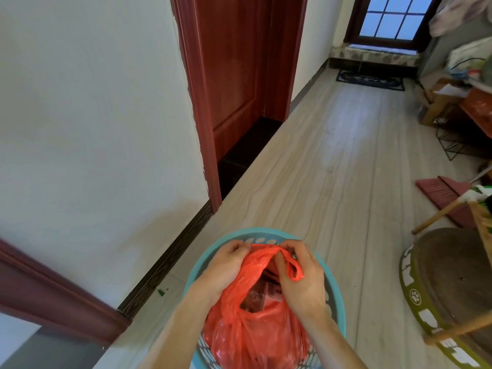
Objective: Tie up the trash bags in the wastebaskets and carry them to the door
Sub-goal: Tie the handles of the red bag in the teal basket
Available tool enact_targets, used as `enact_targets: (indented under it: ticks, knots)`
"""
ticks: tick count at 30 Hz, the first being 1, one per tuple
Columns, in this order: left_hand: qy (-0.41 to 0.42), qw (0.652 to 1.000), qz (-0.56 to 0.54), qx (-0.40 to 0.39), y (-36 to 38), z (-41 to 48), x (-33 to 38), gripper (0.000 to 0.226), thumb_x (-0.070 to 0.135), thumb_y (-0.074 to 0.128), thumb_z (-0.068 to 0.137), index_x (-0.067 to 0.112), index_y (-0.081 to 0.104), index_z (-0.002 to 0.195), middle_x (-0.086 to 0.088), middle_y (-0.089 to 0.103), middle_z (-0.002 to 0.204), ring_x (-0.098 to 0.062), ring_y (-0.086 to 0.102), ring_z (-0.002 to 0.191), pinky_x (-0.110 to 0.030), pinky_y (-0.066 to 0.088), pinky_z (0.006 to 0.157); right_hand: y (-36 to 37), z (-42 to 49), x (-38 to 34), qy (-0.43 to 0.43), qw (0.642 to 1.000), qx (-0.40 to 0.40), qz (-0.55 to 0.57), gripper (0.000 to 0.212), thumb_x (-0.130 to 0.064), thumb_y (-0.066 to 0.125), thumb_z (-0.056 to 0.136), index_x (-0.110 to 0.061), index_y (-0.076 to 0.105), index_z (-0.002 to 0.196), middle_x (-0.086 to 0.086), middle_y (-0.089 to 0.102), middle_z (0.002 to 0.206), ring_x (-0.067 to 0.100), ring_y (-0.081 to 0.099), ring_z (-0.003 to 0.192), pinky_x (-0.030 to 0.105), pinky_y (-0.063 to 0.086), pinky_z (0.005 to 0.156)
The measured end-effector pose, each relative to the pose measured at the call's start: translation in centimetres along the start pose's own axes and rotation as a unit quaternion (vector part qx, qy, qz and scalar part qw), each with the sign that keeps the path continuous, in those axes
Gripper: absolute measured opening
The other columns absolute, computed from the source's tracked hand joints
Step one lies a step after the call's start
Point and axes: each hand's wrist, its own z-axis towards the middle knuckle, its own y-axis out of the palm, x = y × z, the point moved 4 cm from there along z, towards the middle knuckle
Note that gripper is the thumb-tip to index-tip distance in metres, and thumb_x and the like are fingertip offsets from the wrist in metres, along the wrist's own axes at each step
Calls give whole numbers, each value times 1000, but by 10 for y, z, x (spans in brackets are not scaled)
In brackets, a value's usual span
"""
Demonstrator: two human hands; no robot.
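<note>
A red plastic trash bag sits inside a light blue slotted wastebasket at the bottom centre. My left hand grips the bag's upper left edge. My right hand pinches the bag's right handle loop, which sticks out between its fingers. A strip of the bag is stretched between the two hands over the open mouth. Red scraps show inside the bag.
A red wooden door stands in the white wall to the left. A tiled hallway floor runs to a far glazed door with a dark mat. A broom, a round stool and cluttered shelves line the right side.
</note>
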Motion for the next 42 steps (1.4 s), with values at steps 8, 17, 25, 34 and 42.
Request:
enact_targets:
  ticks: [8,17,25,34,42]
  knots:
    - [164,981,61,83,-25,-1,32,18,32,62,94,19,68,82,-1,62,76,-10,56,71,-29,45,74,-6,7,-10,-33,997,-63,-12,9,-35,70,87,-31,77,91,-20,73,94,-5,65,93,18,49,86]
    - [81,996,-48,-10,-20,-5,36,23,32,66,89,14,64,74,-4,60,68,-20,57,69,-34,42,74,-45,5,-17,-88,985,-56,-140,29,-48,58,91,-26,72,79,-8,66,77,11,66,75,27,52,72]
    - [70,993,-61,-69,-10,-2,32,15,12,73,82,26,69,78,0,66,82,-19,59,76,-34,45,71,-53,-1,-13,-58,989,-47,-127,16,-40,65,90,-27,74,87,-8,67,83,8,66,77,16,47,75]
    - [131,985,-115,-11,-5,-15,50,19,1,66,86,17,68,96,1,69,81,-15,66,73,-31,51,69,-51,-6,-19,-70,991,-47,-106,17,-40,61,92,-28,73,90,-14,64,85,5,64,77,23,53,74]
    - [243,958,38,146,-7,-26,60,35,3,55,83,35,61,96,3,66,83,-9,61,72,-23,48,68,-60,-7,-25,-70,963,-5,-261,44,-52,29,97,-24,61,84,-7,57,79,24,65,75,35,51,56]
